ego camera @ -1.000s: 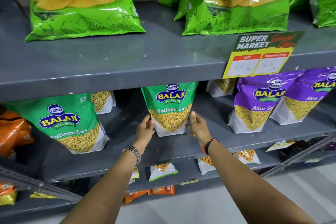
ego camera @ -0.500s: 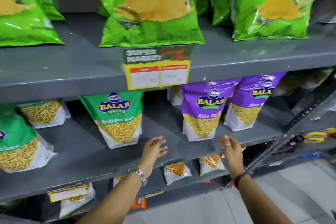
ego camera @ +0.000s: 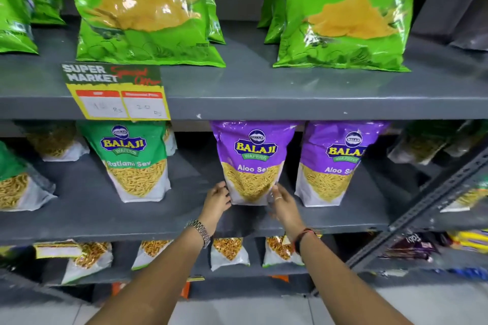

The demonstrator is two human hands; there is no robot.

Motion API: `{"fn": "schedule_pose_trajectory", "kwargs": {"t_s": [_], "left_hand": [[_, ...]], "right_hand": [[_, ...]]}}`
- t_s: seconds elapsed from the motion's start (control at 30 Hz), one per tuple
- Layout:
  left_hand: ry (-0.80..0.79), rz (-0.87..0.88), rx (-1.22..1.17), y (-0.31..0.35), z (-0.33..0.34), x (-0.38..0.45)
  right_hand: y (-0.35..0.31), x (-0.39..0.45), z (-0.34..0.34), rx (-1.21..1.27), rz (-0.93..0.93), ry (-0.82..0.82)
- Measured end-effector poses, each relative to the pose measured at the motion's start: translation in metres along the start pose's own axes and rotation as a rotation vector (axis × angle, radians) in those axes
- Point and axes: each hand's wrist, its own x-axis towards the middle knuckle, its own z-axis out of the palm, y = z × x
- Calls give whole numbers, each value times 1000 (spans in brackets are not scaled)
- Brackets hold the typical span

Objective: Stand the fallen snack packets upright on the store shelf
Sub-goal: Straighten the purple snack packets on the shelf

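Standing packet: purple plastic Aloo Sev snack packet (ego camera: pixel 253 161), upright on the grey metal middle shelf (ego camera: pixel 105 219), near its front edge.
Left hand (ego camera: pixel 217 199): fingers curled on the packet's lower left edge, gripping it.
Right hand (ego camera: pixel 281 202): blurred, straight fingers pressed against its lower right side.

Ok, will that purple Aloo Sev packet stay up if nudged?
Probably light and floppy: the purple Aloo Sev packet is a glossy pouch, sev settled low. That should steady it on the shelf, though a high push may tip it. The film looks slippery where the left hand and right hand touch.
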Motion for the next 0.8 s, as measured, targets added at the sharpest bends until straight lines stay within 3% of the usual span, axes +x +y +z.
{"fn": "schedule_pose_trajectory", "kwargs": {"t_s": [0.5, 0.63, 0.7, 0.8], "left_hand": [[108, 34, 138, 7, 18, 20], [316, 46, 81, -10, 29, 14], [260, -5, 15, -20, 41, 6], [54, -92, -31, -26, 70, -2]], "right_hand": [[-15, 25, 1, -35, -19, 32], [-8, 0, -27, -122, -20, 90], [2, -14, -56, -152, -28, 145], [15, -25, -104, -155, -35, 278]]}}
